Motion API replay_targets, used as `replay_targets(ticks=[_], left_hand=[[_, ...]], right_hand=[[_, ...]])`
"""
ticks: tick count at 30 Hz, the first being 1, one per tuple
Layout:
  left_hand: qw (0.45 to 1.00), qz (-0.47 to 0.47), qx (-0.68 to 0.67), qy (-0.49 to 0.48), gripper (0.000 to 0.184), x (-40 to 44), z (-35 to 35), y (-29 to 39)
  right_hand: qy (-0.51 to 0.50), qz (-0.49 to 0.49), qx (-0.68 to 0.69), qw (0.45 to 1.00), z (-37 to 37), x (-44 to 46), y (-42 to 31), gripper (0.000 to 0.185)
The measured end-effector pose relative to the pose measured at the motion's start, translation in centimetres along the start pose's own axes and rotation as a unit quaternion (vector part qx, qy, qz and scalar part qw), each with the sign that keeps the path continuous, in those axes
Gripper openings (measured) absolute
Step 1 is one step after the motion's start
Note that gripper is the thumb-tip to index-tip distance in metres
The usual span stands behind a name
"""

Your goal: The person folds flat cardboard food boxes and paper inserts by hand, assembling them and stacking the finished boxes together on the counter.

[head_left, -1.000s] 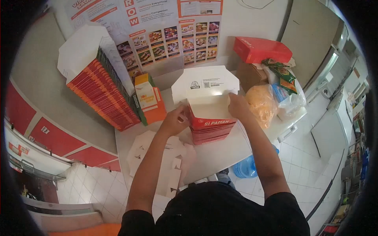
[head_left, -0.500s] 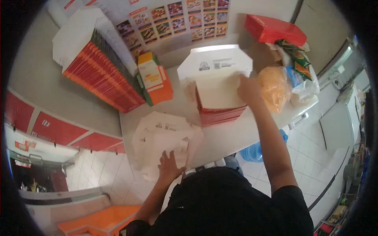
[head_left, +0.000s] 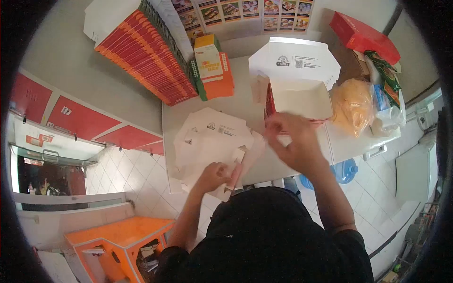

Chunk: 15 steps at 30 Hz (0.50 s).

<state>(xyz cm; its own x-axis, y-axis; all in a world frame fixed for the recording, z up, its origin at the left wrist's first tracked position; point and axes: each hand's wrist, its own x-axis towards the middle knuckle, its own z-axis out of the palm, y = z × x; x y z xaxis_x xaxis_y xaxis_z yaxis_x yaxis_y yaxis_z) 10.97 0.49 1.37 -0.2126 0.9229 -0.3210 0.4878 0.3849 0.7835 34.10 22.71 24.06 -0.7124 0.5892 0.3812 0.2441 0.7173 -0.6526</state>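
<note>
Several flat white box blanks (head_left: 207,137) lie in a loose pile at the table's front left, printed side up. My left hand (head_left: 213,178) has its fingers curled in at the near right edge of this pile, where a folded flap shows pink. An assembled box (head_left: 302,96) with a red outside and a white inside stands on the table, its printed lid raised behind it. My right hand (head_left: 297,144) is in front of that box, slightly blurred, thumb and fingers apart with nothing between them.
A tall stack of red-orange folded boxes (head_left: 146,56) leans at the back left, beside an orange and yellow carton (head_left: 212,70). An orange-filled plastic bag (head_left: 351,106) and a red box (head_left: 363,37) are on the right. A blue water bottle (head_left: 344,170) stands below the table.
My right hand has left the assembled box's right side and come toward me and leftward. My left hand's spread fingers have curled in at the blanks. The view has shifted.
</note>
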Motion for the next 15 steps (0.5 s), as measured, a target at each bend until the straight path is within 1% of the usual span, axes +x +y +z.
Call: replay_targets(ticks=[1,4,5,6,7,8,9,10,11,12,13,14,15], left_hand=[[0.995,-0.020,-0.088,-0.031,0.039,-0.2,-1.2,-0.3],[0.999,-0.040,-0.001,-0.010,0.027,0.3,-2.9,-2.7],[0.998,0.029,0.031,0.043,0.025,0.6,-3.4,-3.9],[0.982,-0.014,-0.125,0.140,0.025,0.7,-3.5,-2.5],[0.931,-0.058,-0.278,0.231,0.025,0.4,-3.5,0.8],[0.845,-0.101,-0.420,0.315,0.026,-0.1,-3.6,4.6],[0.812,-0.024,-0.506,0.291,0.028,-0.8,-4.2,8.6],[0.797,-0.007,-0.515,0.316,0.027,-1.4,-4.1,11.4],[0.781,0.010,-0.523,0.340,0.026,-1.9,-3.8,13.6],[0.765,0.028,-0.532,0.363,0.025,-2.1,-3.6,14.6],[0.748,0.046,-0.573,0.333,0.024,-2.0,-2.7,13.4],[0.757,0.054,-0.566,0.321,0.025,-2.5,-2.5,14.5],[0.767,0.063,-0.560,0.307,0.026,-3.3,-2.3,16.1]], right_hand=[[-0.051,-0.008,0.040,0.998,0.9,-0.8,0.1,0.022],[-0.253,-0.029,0.060,0.965,4.2,-2.4,0.7,0.027],[-0.236,-0.050,0.077,0.967,5.7,-3.3,1.1,0.031],[-0.219,-0.070,0.095,0.969,7.5,-4.5,1.4,0.036],[-0.203,-0.089,0.114,0.968,8.6,-5.2,1.2,0.040],[-0.182,-0.126,0.134,0.966,9.2,-5.2,0.3,0.048],[-0.160,-0.163,0.153,0.961,9.8,-5.0,-0.8,0.057],[-0.137,-0.203,0.169,0.954,10.3,-4.7,-1.5,0.066],[-0.172,-0.237,0.082,0.952,11.1,-5.2,-1.6,0.084],[-0.131,-0.265,0.065,0.953,11.7,-4.9,-1.3,0.080],[-0.090,-0.292,0.046,0.951,12.2,-4.5,-1.1,0.076],[-0.047,-0.317,0.026,0.947,12.3,-3.9,-1.1,0.072],[-0.035,-0.294,0.036,0.955,11.9,-3.5,-1.4,0.070]])
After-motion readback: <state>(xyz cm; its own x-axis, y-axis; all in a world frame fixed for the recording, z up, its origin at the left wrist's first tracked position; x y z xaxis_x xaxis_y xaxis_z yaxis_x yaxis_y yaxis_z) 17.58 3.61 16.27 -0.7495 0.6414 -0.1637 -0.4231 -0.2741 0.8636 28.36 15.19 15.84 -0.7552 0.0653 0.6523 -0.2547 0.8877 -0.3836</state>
